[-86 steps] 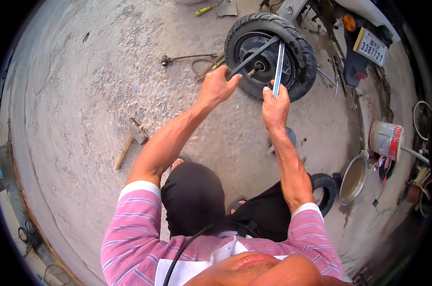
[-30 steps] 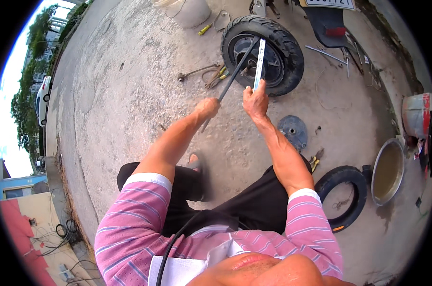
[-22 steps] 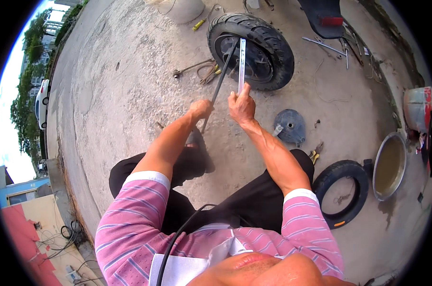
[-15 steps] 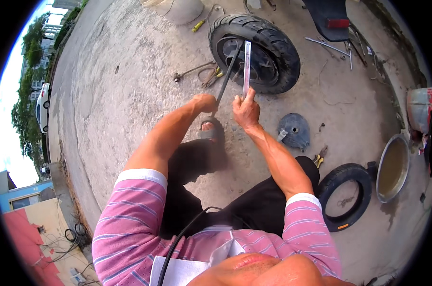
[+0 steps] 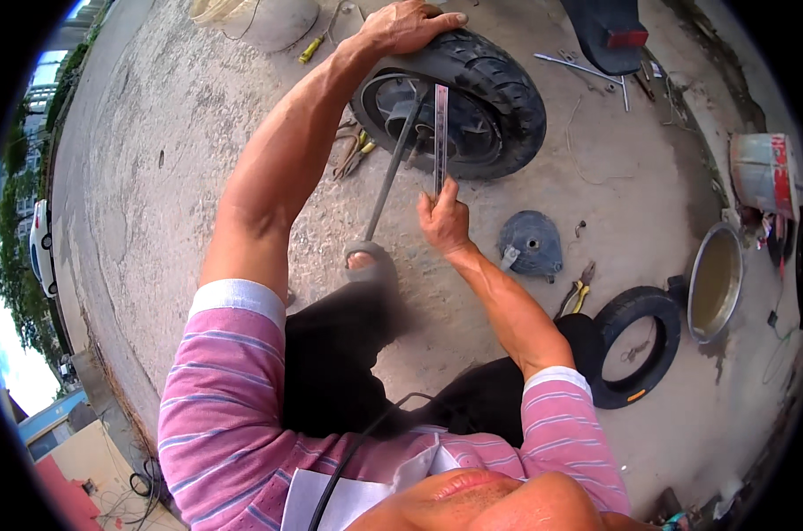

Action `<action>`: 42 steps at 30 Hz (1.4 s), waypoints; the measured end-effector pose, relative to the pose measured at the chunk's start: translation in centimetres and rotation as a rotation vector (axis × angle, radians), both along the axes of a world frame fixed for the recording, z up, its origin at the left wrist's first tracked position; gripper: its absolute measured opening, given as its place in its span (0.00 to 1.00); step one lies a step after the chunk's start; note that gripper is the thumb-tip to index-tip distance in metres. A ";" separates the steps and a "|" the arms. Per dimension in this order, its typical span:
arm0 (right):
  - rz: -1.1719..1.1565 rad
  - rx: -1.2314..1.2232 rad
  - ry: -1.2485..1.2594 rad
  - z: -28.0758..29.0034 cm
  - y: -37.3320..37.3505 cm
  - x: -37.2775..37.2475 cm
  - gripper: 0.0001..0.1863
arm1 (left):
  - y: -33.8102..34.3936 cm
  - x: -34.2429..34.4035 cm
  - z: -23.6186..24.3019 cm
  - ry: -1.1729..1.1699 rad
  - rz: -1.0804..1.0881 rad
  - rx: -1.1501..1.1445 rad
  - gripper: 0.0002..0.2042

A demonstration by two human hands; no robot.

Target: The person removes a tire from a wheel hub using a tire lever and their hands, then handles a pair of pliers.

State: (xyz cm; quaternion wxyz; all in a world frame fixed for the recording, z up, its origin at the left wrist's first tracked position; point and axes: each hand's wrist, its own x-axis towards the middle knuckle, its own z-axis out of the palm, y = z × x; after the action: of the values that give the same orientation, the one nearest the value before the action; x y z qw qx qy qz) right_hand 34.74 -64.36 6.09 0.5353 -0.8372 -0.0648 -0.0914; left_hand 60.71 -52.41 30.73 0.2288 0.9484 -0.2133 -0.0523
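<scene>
My left hand (image 5: 406,26) lies on top of the black tyre (image 5: 517,111) of the wheel, fingers stretched along the tread. My right hand (image 5: 446,217) is closed round a flat silver lever (image 5: 441,133), whose far end reaches the tyre's inner rim. A dark bar (image 5: 384,195), free of both hands, slants from the wheel down to my sandaled foot (image 5: 366,261), its lower end against it. Below the wheel, to the right, a round metal plate (image 5: 539,230) lies on the concrete.
Pliers (image 5: 579,290), a loose tyre (image 5: 618,389) and a metal basin (image 5: 716,283) are at my right, with a dented bucket (image 5: 756,173) beyond. Wrenches (image 5: 579,66) lie near the wheel. A white bucket (image 5: 282,22) stands at the back; a white car (image 5: 43,248) is far left.
My left hand has left the dark bar and moved up onto the tyre. The bar now leans at my foot. My right hand still grips the silver lever, slightly lower in view.
</scene>
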 end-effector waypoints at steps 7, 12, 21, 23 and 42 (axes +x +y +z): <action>0.091 -0.157 -0.069 -1.9 -4.5 2.6 0.26 | 0.1 0.2 -0.6 -0.023 0.042 0.100 0.30; 0.121 -0.056 0.124 3.9 -4.2 0.4 0.23 | 0.7 0.2 -0.8 -0.027 0.137 0.056 0.31; 0.189 0.998 0.960 24.8 3.8 0.5 0.10 | 1.1 0.1 -0.5 0.031 0.280 0.114 0.33; 0.134 1.237 1.071 26.4 5.7 2.2 0.09 | 0.7 0.2 -0.3 0.037 0.261 0.076 0.33; 0.255 0.484 0.848 5.5 -9.7 5.2 0.21 | 2.3 0.2 -1.3 0.000 0.287 0.016 0.39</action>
State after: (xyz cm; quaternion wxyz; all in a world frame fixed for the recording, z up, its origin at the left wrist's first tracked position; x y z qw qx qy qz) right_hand 39.89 -74.06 11.55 0.7003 -0.6380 0.0794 0.3103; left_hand 60.94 -50.15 29.44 0.2262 0.9710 -0.0751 -0.0208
